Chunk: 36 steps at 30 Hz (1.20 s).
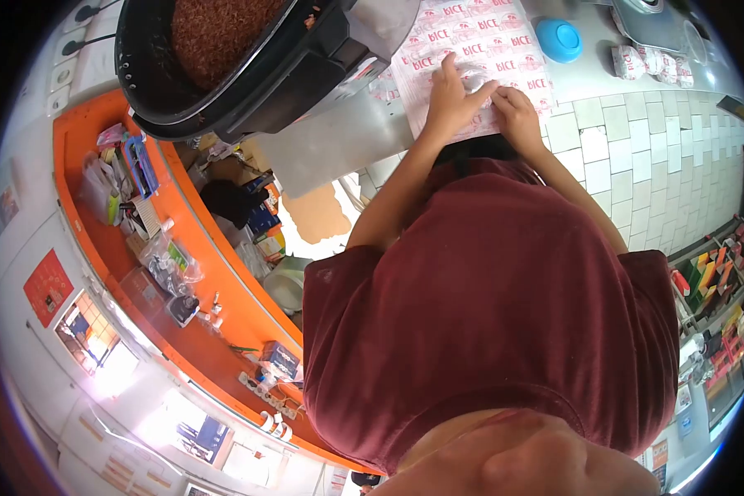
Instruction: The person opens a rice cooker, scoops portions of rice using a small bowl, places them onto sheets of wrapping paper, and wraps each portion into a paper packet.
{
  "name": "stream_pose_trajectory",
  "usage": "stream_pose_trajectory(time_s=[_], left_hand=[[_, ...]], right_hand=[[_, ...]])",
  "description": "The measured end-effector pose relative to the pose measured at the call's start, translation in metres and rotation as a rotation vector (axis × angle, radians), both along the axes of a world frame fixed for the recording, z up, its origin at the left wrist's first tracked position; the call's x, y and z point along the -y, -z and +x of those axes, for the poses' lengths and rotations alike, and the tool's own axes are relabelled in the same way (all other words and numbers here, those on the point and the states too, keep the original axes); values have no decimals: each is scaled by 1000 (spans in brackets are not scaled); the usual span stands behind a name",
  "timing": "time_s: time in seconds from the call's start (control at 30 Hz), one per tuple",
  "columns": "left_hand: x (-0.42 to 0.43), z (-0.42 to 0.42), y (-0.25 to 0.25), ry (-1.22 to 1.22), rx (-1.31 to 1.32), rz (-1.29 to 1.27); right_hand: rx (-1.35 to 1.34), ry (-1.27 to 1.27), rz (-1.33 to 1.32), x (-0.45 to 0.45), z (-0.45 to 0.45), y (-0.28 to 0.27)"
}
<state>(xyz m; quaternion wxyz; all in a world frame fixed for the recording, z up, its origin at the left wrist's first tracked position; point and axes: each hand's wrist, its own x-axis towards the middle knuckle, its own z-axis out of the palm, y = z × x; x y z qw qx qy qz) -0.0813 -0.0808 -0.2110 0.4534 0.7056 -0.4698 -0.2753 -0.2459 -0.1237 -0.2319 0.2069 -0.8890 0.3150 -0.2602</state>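
Observation:
A stack of white wrapping paper (504,41) printed with red "RICE" lettering lies on the counter before me. On it, a small whitish crumpled bundle (474,78) sits between my hands, its contents hidden. My left hand (448,106) rests at the bundle's left side, with index finger and thumb stretched wide apart. At the right, my right hand (517,120) has its fingers bent and pressed together on the paper by the bundle's near right edge, close to my left thumb tip.
A large black pot (248,112) of reddish-brown cooked rice (219,37) stands at upper left. Right of the paper are a blue bowl (559,41) and several paper-wrapped bundles (628,63). An orange shelf unit (223,240) with clutter is on the left.

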Motion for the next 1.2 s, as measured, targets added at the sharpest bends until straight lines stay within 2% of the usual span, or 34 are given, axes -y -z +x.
stream_pose_trajectory(time_s=[0.07,0.13,0.2,0.23,0.3,0.33,0.4,0.47,0.53,0.57,0.6,0.63,0.67,0.7,0.73,0.77,0.8,0.83,0.87,0.9,0.93,1.0,1.03,1.07,1.13,1.2], left_hand=[[17,0,-6,204,53,388],[24,-1,5,233,83,364],[25,0,8,135,-612,268],[24,-3,10,174,-612,259],[16,-18,8,126,-1301,188],[15,-33,0,174,-1301,202],[12,-66,-13,-58,-1469,76],[9,-94,-14,3,-1445,23],[11,-101,-15,51,-1418,-30],[14,-101,-16,137,-1396,43],[18,-102,-17,223,-1371,115],[24,-102,-18,319,-1271,258],[28,-105,-8,348,-1265,265],[30,-107,1,471,-1052,343],[35,-110,11,588,-831,409],[36,-115,-29,729,-744,461],[31,-116,-28,822,-630,509],[28,-122,-22,838,-699,585],[21,-123,1,867,-745,618],[17,-125,3,880,-814,680],[8,-125,14,818,-838,669],[0,-115,17,736,-814,702],[-3,-107,18,698,-779,722],[-5,-101,16,662,-752,735],[-8,-83,12,569,-702,743],[-17,-63,9,449,-678,729]], right_hand=[[-23,6,80,1,-3,4],[-39,29,145,10,-8,6],[222,170,553,16,-7,-6],[293,229,545,16,-3,-11],[524,346,777,11,3,-14],[613,389,928,5,5,-26],[707,428,1037,4,5,-60],[743,411,1042,6,-4,-58],[538,405,675,3,-12,-61],[663,418,871,3,-20,-60],[678,438,859,5,-31,-60],[733,564,876,10,-43,-61],[787,688,890,17,-55,-63],[1041,689,1016,29,-69,-58],[1008,774,971,46,-86,-54],[853,822,872,67,-105,-51],[705,872,763,90,-120,-51],[737,892,725,113,-130,-53],[595,911,620,133,-137,-56],[448,929,522,151,-143,-60],[467,948,502,167,-144,-65],[401,613,240,193,-137,-68],[214,525,246,209,-137,-60],[225,505,248,226,-136,-40],[-28,361,-121,256,-134,5],[-314,497,-82,268,-129,20]])
